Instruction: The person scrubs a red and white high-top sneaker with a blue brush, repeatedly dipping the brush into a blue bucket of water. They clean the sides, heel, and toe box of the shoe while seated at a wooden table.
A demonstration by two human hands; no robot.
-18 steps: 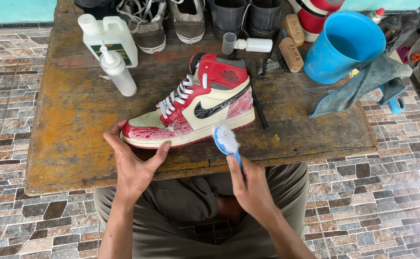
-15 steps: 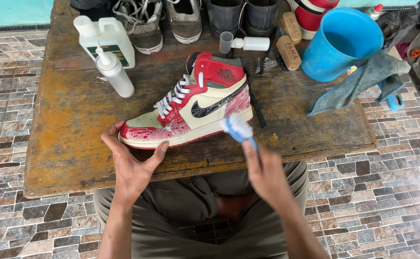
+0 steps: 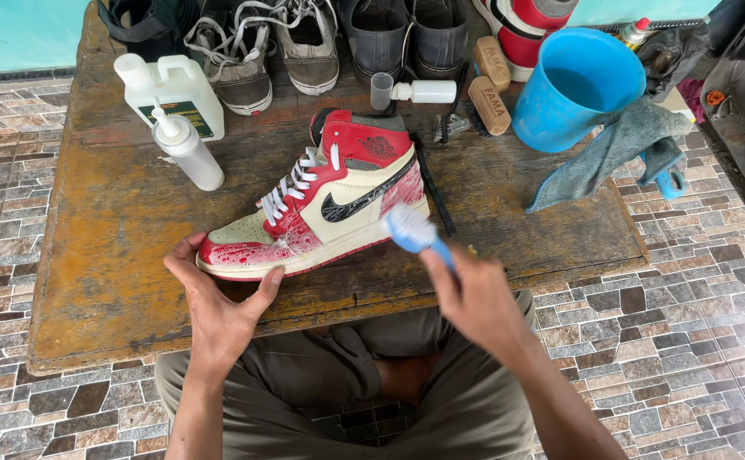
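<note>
A red, cream and black high-top sneaker [image 3: 330,204] lies on a worn wooden table [image 3: 100,255], toe to the left, with foam on its red toe area. My left hand [image 3: 219,302] cups the toe end, thumb and fingers spread against the sole. My right hand [image 3: 475,298] grips a blue-handled brush [image 3: 415,232], its white bristles held against the sneaker's side near the heel.
A white jug [image 3: 177,89] and squeeze bottle [image 3: 189,149] stand at the back left. Several other shoes [image 3: 304,43] line the far edge. A blue bucket [image 3: 577,85], a grey cloth [image 3: 619,145] and wooden brushes [image 3: 487,102] sit at the right. Patterned tiles surround the table.
My right hand has carried the brush to the right, from near the middle of the sole to the heel side. My left hand stays on the toe.
</note>
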